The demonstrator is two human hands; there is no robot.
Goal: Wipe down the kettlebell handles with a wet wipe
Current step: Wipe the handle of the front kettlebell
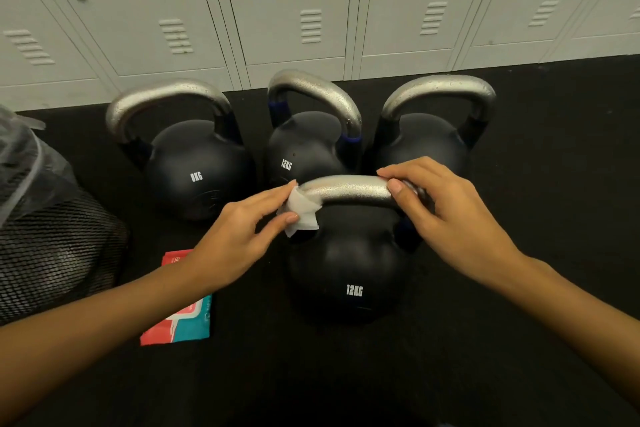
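- L hand (239, 232): fingers mostly straight, thumb + fingers pinching the wet wipe (302, 213) around the L end of the nearest handle (344, 188). Wipe is folded/bunched and covers only that bend; its lower corner hangs loose under the bar.
- R hand (446, 215): curled over the R end of same handle, thumb on the front of the bar, fingertips on top. Looks like it's steadying the bell, no wipe in it.
- Near kettlebell (349, 274) (12KG) sits directly under both hands, upright on the dark floor (519, 340).
- Beyond the hands: three more bells in a row – 8KG bell (194, 170) past the L hand, second 12KG bell (304, 152) straight ahead, unmarked bell (429, 146) past the R hand. Their handles show droplets/speckle; can't tell if wet or just texture.
- Wipes pack (183, 319) on floor beneath L forearm, partly hidden. Mesh bin (52, 246) further L. Lockers (294, 10) behind all.
- Step (guess): wiping near handle, starting at L bend; stretch under R hand not yet reachable.
- Risks: R-hand spot gets skipped unless the grip shifts; loose pinch → wipe may slip or bunch so coverage is patchy; pushing sideways on the bar could tip the bell into the back row.
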